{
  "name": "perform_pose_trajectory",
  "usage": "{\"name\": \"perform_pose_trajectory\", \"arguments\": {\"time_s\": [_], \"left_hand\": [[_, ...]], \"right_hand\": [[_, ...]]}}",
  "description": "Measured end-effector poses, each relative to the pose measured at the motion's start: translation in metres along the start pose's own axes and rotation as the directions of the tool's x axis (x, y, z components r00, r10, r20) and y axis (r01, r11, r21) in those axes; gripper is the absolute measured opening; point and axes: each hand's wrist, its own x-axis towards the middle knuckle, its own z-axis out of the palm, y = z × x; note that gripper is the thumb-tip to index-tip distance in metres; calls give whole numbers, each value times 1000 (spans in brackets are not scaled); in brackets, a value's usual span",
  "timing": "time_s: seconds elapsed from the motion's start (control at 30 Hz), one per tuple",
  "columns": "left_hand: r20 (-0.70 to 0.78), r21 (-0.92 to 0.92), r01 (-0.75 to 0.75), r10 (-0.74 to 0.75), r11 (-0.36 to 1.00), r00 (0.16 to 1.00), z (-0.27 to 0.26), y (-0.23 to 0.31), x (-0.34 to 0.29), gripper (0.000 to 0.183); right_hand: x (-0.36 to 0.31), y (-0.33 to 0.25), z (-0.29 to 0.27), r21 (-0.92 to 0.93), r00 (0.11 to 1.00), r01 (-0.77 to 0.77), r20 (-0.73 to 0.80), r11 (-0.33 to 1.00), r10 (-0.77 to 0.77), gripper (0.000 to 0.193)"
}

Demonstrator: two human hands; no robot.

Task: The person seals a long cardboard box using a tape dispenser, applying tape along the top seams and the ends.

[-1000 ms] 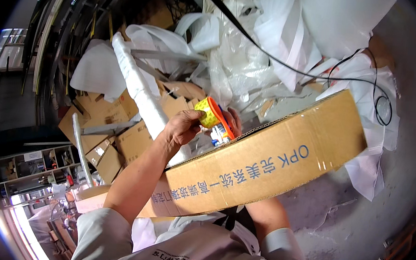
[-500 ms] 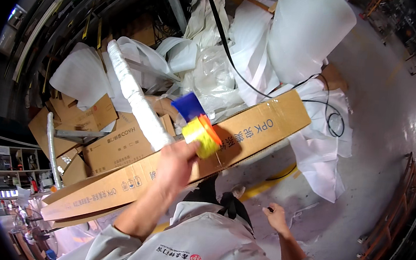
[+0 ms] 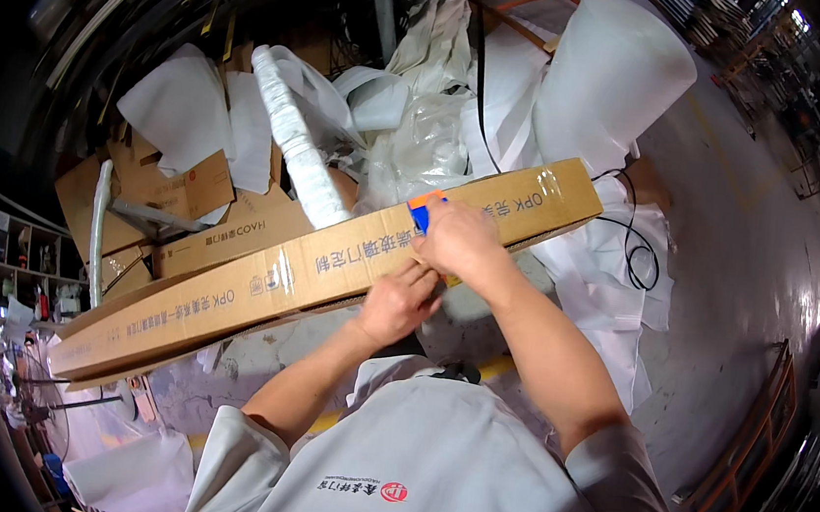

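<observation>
Mid-frame, the right hand (image 3: 461,237) grips an orange-and-blue tape dispenser (image 3: 421,218) over the long carton (image 3: 356,250); the left hand (image 3: 398,303) curls by the carton's lower edge, whether holding anything I can't tell.

Most of the print here is on the long brown carton (image 3: 167,317): a row of big blue-grey lettering (image 3: 363,250), Latin capitals plus Chinese characters, upside down from up here, and the right hand (image 3: 461,239) blocks part of it. Further left there's a pair of little pictograms (image 3: 272,278), then a smaller line in the same mix. The flat box (image 3: 233,247) behind it has dark print too, also flipped. Grey shirt (image 3: 450,457) has a round red emblem (image 3: 394,492) with black characters beside it; the tiny line there's too small for me.
</observation>
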Motion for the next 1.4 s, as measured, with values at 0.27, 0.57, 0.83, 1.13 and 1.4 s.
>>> {"name": "perform_pose_trajectory", "arguments": {"time_s": [0.27, 0.57, 0.83, 1.13, 1.4], "left_hand": [[70, 208, 118, -135, 971, 988, -5, -37, 0, 38], [83, 217, 146, -167, 965, 982, -8, -29, 6, 31], [191, 258, 33, -84, 966, 978, 12, -23, 54, 38], [206, 282, 41, -102, 958, 973, 23, -23, 55, 37], [187, 256, 68, -119, 964, 975, 34, -24, 60, 42]], "right_hand": [[-46, 2, 4, 88, 990, 34, -142, 996, -21, 64], [-151, 56, 116, 159, 943, 15, -331, 987, 39, 84], [-105, 92, 217, 172, 761, 179, -648, 969, -26, 87], [-113, 120, 276, 318, 932, 15, -347, 948, 102, 81], [-89, 128, 187, 98, 792, -341, 566, 935, 230, 36]]}}
